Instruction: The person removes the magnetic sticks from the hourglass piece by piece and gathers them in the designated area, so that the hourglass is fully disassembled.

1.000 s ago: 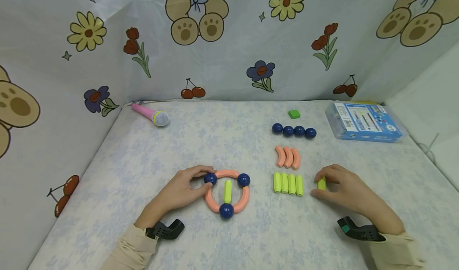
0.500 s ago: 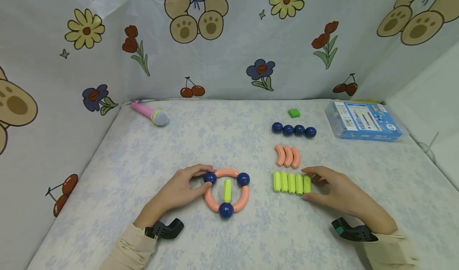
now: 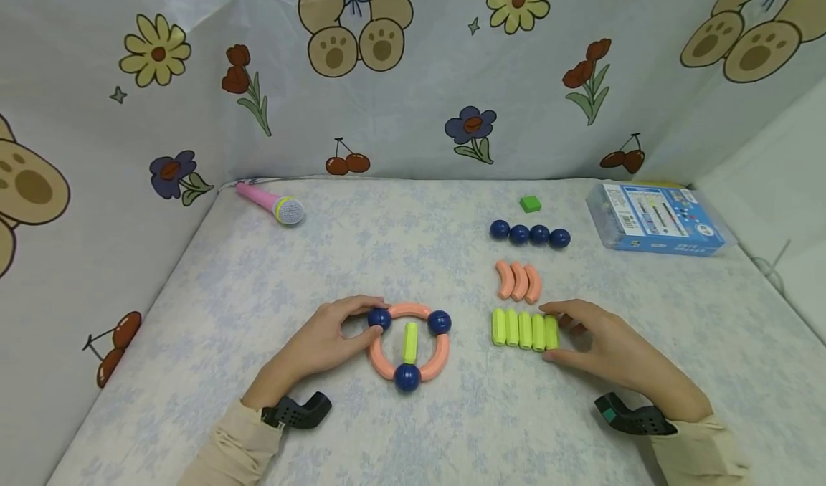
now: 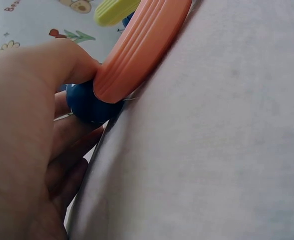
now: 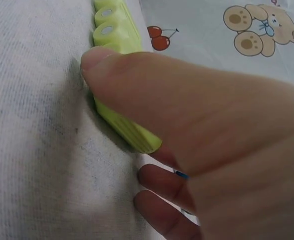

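On the table lies a ring of salmon curved rods (image 3: 436,358) joined by three navy balls (image 3: 407,377), with one yellow-green stick (image 3: 410,342) standing inward from the lowest ball. My left hand (image 3: 332,337) pinches the ring's upper-left ball (image 4: 89,102) between thumb and fingers. To the right, several yellow-green sticks (image 3: 518,330) lie side by side in a row. My right hand (image 3: 606,339) has the row's rightmost stick (image 5: 124,127) between its thumb, at the near end, and its fingers, at the far end. The thumb covers part of that stick in the right wrist view.
Behind the sticks lie three loose salmon curved rods (image 3: 518,282), a row of several navy balls (image 3: 529,234) and a small green block (image 3: 530,203). A blue-labelled plastic box (image 3: 661,218) sits back right; a pink toy microphone (image 3: 267,201) lies back left. A patterned cloth (image 3: 413,127) hangs behind.
My right hand has moved left with a yellow-green stick and set it against the right end of the row. The left hand has stayed at its ball.
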Demonstrator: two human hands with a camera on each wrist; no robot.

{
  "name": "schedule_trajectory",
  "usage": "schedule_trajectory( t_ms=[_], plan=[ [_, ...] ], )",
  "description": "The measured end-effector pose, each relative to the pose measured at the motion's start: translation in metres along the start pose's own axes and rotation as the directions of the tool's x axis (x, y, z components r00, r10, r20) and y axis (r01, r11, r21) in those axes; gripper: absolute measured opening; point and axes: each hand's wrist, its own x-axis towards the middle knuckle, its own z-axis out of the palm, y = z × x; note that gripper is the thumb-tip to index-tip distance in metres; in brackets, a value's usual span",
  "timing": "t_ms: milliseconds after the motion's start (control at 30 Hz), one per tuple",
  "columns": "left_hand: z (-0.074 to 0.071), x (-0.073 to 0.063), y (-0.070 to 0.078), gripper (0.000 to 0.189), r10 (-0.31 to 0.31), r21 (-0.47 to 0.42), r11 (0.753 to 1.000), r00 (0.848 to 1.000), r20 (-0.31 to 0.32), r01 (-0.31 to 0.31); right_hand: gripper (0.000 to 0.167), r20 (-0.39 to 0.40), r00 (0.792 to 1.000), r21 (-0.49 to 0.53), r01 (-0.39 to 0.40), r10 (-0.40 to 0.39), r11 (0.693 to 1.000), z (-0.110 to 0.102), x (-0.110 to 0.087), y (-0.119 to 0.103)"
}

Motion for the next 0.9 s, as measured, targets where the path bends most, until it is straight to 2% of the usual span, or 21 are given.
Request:
schedule_trajectory(
  t_ms=[133, 233, 367, 500, 667, 767, 900],
  plan=[
    [-0.001, -0.001, -0.001, 0.04, 0.019, -0.007, 1.0, 1.0, -0.004, -0.019, 0.064, -0.075, 0.995, -0.039, 0.059, -0.062, 0.998, 0.001, 0.002, -0.002],
    [-0.003, -0.001, -0.001, 0.041, 0.047, -0.011, 0.999, 0.999, -0.001, -0.047, 0.066, -0.169, 0.979, -0.052, 0.107, -0.114, 0.993, 0.004, 0.004, -0.007],
    [-0.004, -0.001, -0.002, 0.042, 0.086, -0.006, 0.996, 0.996, 0.02, -0.086, 0.068, -0.256, 0.949, 0.004, 0.191, -0.184, 0.982, 0.009, 0.009, -0.018],
    [-0.004, 0.0, -0.002, 0.043, 0.095, -0.007, 0.995, 0.995, 0.032, -0.095, 0.061, -0.279, 0.93, 0.047, 0.264, -0.241, 0.963, 0.02, 0.018, -0.038],
    [-0.002, -0.001, -0.001, 0.043, 0.085, -0.017, 0.996, 0.996, 0.026, -0.085, 0.05, -0.227, 0.927, 0.079, 0.323, -0.299, 0.943, 0.038, 0.029, -0.069],
    [-0.001, -0.001, -0.001, 0.042, 0.086, -0.021, 0.996, 0.996, 0.018, -0.085, 0.046, -0.165, 0.94, 0.134, 0.321, -0.299, 0.937, 0.046, 0.034, -0.087],
    [-0.001, -0.001, -0.001, 0.041, 0.102, -0.014, 0.995, 0.995, 0.005, -0.102, 0.046, -0.084, 0.96, 0.18, 0.279, -0.268, 0.943, 0.054, 0.042, -0.112]
  ],
)
